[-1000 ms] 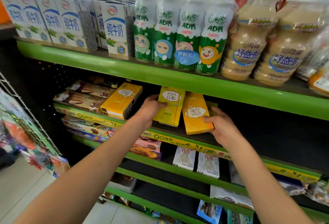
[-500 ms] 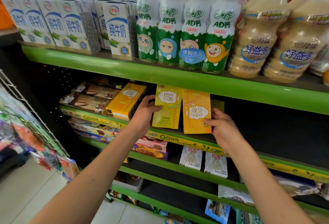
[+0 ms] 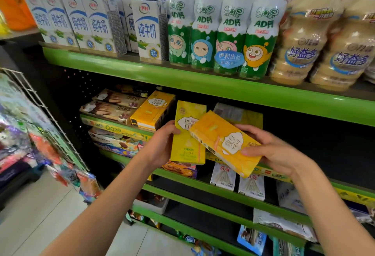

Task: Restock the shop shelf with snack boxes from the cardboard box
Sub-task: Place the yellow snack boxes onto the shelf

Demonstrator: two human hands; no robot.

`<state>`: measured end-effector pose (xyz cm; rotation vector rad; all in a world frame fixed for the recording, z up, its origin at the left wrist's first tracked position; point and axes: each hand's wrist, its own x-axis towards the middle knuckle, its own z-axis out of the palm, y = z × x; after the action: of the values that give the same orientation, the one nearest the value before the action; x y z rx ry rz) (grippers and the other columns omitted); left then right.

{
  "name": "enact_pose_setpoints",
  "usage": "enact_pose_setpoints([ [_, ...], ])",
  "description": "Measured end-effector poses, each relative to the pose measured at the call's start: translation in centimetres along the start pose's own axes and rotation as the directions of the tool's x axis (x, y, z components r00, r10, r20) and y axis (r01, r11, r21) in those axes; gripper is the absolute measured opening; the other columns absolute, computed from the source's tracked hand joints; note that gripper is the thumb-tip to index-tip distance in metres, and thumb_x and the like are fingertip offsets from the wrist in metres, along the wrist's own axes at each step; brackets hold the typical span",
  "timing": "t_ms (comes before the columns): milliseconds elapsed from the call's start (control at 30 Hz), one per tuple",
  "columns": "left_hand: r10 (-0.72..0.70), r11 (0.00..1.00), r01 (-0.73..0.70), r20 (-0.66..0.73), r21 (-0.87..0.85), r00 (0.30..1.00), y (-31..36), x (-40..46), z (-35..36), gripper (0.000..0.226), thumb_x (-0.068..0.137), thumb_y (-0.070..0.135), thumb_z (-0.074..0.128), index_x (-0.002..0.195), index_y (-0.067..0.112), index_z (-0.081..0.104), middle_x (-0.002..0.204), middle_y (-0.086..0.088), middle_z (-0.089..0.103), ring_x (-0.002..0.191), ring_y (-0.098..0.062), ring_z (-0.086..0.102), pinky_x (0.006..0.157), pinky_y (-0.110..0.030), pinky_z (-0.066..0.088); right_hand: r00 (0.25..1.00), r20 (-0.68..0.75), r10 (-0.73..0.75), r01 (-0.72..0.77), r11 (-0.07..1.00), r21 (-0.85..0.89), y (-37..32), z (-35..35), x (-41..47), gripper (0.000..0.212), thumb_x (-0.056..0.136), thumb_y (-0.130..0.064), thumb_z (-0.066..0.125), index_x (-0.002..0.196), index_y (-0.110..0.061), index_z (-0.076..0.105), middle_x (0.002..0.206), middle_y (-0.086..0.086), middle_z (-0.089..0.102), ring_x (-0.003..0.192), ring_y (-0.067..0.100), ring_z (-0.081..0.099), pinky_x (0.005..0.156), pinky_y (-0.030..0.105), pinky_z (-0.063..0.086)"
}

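Hands are each gripping a box — left hand [image 3: 162, 146] clasping the upright yellow box [image 3: 187, 140]; right hand [image 3: 272, 151] pinching the tilted orange box [image 3: 221, 142], overlapping it.

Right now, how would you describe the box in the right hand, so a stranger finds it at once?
Look under the green shelf carrying the milk bottles. In front of the next shelf down, two hands hold yellow boxes. The right hand grips the orange-yellow box: it lies tilted, while the lemon-yellow box stands upright.
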<state>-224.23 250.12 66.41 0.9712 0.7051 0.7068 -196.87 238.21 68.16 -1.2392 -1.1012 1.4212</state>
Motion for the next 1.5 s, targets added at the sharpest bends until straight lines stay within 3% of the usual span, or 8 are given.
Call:
enact_pose_setpoints([
  [333, -0.142, 0.984, 0.125, 0.134, 0.128, 0.981, -1.5, -2.2, 0.0, 0.068, 0.081, 0.066, 0.06, 0.137, 0.027, 0.054, 0.133, -0.003, 0.064, 0.122, -0.023, 0.061, 0.098, -0.045, 0.049, 0.993, -0.116, -0.003, -0.001, 0.999, -0.039, -0.9, 3.8, 2.3, 0.069, 0.058, -0.007, 0.079, 0.124, -0.018, 0.063, 0.094, 0.012, 0.074, 0.078, 0.026, 0.072, 0.066, 0.035, 0.061],
  [467, -0.116, 0.953, 0.08, 0.104, 0.293, 0.988, -2.5, -2.9, 1.3, 0.081, 0.06, 0.044, 0.09, 0.129, 0.029, 0.05, 0.119, 0.004, 0.071, 0.109, -0.019, 0.068, 0.095, -0.049, 0.053, 0.94, -0.322, -0.111, 0.081, 0.991, -0.107, -0.9, 7.0, 4.0, 0.053, 0.068, -0.008, 0.085, 0.114, -0.023, 0.062, 0.107, 0.006, 0.066, 0.084, 0.018, 0.07, 0.067, 0.031, 0.058],
  [667, 0.067, 0.987, -0.058, -0.052, 0.153, 0.996, -3.1, -2.9, 2.0, 0.073, 0.062, 0.022, 0.086, 0.126, 0.022, 0.052, 0.115, 0.001, 0.073, 0.102, -0.021, 0.071, 0.084, -0.043, 0.059, 0.81, -0.542, -0.225, 0.264, 0.965, -0.006, -0.7, 10.1, 5.2, 0.032, 0.084, -0.024, 0.077, 0.106, -0.033, 0.055, 0.114, -0.002, 0.058, 0.102, 0.018, 0.064, 0.08, 0.036, 0.057],
  [900, 0.218, 0.976, -0.216, -0.102, 0.028, 0.971, -2.6, -3.6, 1.2, 0.08, 0.073, 0.015, 0.07, 0.143, 0.038, 0.037, 0.125, -0.002, 0.067, 0.111, -0.03, 0.066, 0.087, -0.054, 0.056, 0.98, -0.182, -0.084, 0.085, 0.996, 0.0, 3.6, 12.9, 2.3, 0.039, 0.088, -0.047, 0.06, 0.124, -0.054, 0.048, 0.115, -0.019, 0.07, 0.102, 0.004, 0.069, 0.076, 0.025, 0.058],
  [1133, 0.222, 0.955, -0.192, -0.114, 0.225, 0.968, -1.9, -3.9, 2.6, 0.074, 0.095, 0.045, 0.054, 0.153, 0.049, 0.008, 0.15, 0.005, 0.045, 0.127, -0.022, 0.055, 0.099, -0.052, 0.051, 0.973, -0.15, -0.177, 0.172, 0.984, -0.049, 3.6, 13.4, 2.1, 0.047, 0.088, -0.052, 0.054, 0.126, -0.073, 0.037, 0.122, -0.028, 0.063, 0.111, 0.002, 0.065, 0.081, 0.025, 0.057],
  [1233, 0.36, 0.841, -0.263, -0.126, 0.473, 0.925, -2.3, -4.1, 3.8, 0.059, 0.092, 0.06, 0.04, 0.149, 0.046, 0.029, 0.15, 0.008, 0.042, 0.134, -0.015, 0.046, 0.106, -0.049, 0.045, 0.952, -0.179, -0.247, 0.237, 0.968, -0.078, 3.8, 12.6, 2.0, 0.067, 0.093, -0.045, 0.055, 0.148, -0.057, 0.018, 0.131, -0.026, 0.059, 0.119, 0.005, 0.061, 0.093, 0.037, 0.054],
  [1367, 0.449, 0.881, -0.371, -0.273, 0.292, 0.851, -3.1, -4.3, 5.7, 0.023, 0.097, 0.041, 0.049, 0.108, 0.05, 0.068, 0.112, 0.008, 0.072, 0.101, -0.012, 0.069, 0.083, -0.037, 0.059, 0.926, -0.258, -0.276, 0.275, 0.961, -0.043, 4.2, 12.5, 1.9, 0.065, 0.097, -0.037, 0.056, 0.144, -0.061, 0.02, 0.129, -0.026, 0.061, 0.115, 0.005, 0.063, 0.085, 0.033, 0.058],
  [1500, 0.4, 0.915, -0.356, -0.307, 0.19, 0.864, -3.4, -4.6, 5.9, 0.021, 0.099, 0.035, 0.055, 0.111, 0.036, 0.073, 0.108, 0.003, 0.075, 0.1, -0.018, 0.072, 0.081, -0.038, 0.06, 0.921, -0.258, -0.292, 0.297, 0.955, -0.02, 4.2, 12.0, 2.1, 0.06, 0.095, -0.037, 0.058, 0.143, -0.059, 0.028, 0.126, -0.023, 0.063, 0.112, 0.005, 0.065, 0.08, 0.028, 0.058],
])
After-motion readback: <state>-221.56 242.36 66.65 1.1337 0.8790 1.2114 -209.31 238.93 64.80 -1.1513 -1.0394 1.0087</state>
